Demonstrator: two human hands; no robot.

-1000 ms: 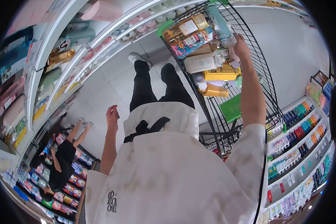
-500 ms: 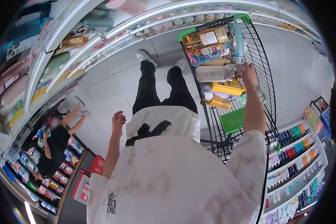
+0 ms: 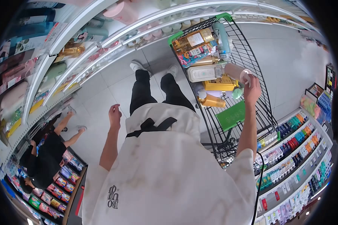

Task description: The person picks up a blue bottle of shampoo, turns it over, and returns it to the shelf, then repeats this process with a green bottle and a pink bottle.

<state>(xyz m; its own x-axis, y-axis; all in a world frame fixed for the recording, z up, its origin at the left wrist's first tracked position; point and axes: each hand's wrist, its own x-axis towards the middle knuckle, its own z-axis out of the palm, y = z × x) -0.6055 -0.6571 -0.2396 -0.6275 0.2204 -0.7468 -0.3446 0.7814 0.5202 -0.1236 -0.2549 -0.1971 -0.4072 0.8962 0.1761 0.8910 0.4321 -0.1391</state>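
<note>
Right hand [image 3: 252, 91] grip wraps dusty-pink cylindrical bottle [image 3: 233, 70], long axis level, inside black wire shopping cart [image 3: 256, 56]; left hand [image 3: 114, 112] loose, empty, well apart.

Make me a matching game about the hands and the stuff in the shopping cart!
Things:
1. right hand
2. left hand
3. yellow box
4. cart

Descriptions:
A. black wire with a green rim
B. empty, out beside the leg
C. lying in the cart among bottles
D. fingers around a pinkish bottle

Pairs: 1-D, 2-B, 3-C, 4-A
</note>
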